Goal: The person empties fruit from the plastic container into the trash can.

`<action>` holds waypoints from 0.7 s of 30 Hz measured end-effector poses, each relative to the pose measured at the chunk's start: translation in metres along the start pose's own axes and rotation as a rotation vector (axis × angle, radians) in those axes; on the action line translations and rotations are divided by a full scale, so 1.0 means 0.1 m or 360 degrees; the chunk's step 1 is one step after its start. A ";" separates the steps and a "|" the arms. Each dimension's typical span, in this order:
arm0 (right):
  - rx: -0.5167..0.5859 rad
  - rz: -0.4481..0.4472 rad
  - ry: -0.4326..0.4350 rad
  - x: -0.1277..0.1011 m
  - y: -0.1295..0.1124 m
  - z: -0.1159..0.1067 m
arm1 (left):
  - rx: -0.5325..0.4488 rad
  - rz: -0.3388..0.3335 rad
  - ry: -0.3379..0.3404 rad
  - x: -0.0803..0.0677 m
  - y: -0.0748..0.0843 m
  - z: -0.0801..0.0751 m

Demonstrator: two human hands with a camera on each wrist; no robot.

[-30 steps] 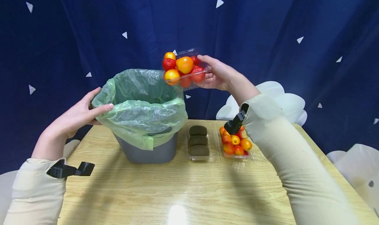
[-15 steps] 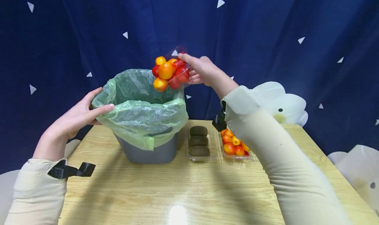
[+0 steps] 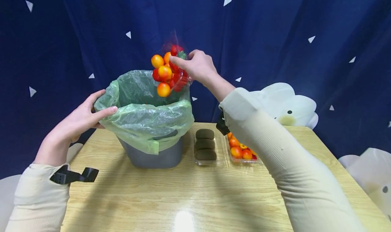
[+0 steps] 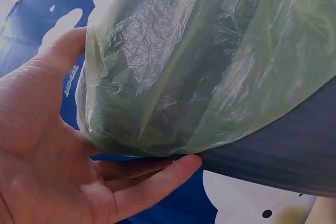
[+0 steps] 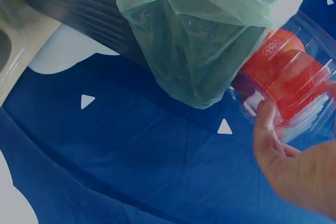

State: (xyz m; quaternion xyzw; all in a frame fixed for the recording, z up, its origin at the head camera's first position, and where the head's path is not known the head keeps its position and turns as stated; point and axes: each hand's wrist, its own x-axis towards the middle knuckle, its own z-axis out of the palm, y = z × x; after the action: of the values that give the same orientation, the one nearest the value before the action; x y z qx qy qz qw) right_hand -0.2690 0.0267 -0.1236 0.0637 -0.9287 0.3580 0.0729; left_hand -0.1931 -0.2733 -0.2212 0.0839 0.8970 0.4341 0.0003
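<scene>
Tilted further now, the clear fruit tray (image 3: pixel 175 71) in the right hand's (image 3: pixel 195 66) curled grip hangs over the bin (image 3: pixel 152 157); left hand (image 3: pixel 76 121) clasps the green liner (image 3: pixel 143 118).

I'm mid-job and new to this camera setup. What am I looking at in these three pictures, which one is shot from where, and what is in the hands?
No machine here: a person works with two bare hands. The wide picture comes from a camera on the head, looking down over a wooden table. The other two come from cameras strapped to each wrist.

The left hand holds the edge of the green bag lining a grey bin; the left wrist view shows that bag close up against the palm. The right hand grips a clear fruit tray, tipped above the bin's opening, with orange and red fruit spilling at its mouth. The right wrist view shows the tray's red contents beside the bag.

On the table sit a kiwi tray and another tray of small fruit.
</scene>
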 end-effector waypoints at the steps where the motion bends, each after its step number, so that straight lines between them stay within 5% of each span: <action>1: -0.0036 -0.0031 0.0012 0.00 -0.01 0.00 | -0.0001 0.0000 -0.0006 0.00 0.00 0.00; 16: -0.0472 -0.0811 0.0269 -0.02 0.06 0.07 | -0.0010 -0.0015 -0.0034 0.01 0.03 0.00; 21: -0.0440 -0.0962 0.0350 -0.01 0.13 0.06 | -0.0023 -0.0016 -0.0031 0.00 0.04 -0.01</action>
State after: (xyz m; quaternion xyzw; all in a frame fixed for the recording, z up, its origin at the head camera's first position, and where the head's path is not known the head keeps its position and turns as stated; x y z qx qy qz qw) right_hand -0.2709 0.0324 -0.1364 0.2863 -0.8942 0.1957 0.2831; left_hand -0.1929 -0.2717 -0.2179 0.0834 0.8941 0.4398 0.0119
